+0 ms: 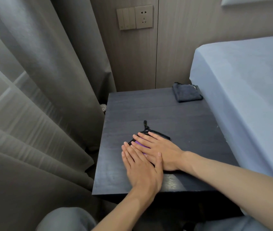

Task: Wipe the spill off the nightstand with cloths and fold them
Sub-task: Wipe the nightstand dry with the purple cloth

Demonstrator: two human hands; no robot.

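A dark nightstand fills the middle of the view. Near its front left lies a small purple cloth with black trim and a black hanging loop, folded flat. My left hand and my right hand both lie flat on it, fingers stretched out and pointing left and away, the left thumb overlapping the right hand. Most of the cloth is hidden under the hands. A second, dark grey cloth lies folded at the far right corner of the nightstand, apart from both hands.
A bed with a light blue sheet stands against the nightstand's right side. Grey curtains hang close on the left. A wall panel with switches and a socket is behind. My knees show below the front edge.
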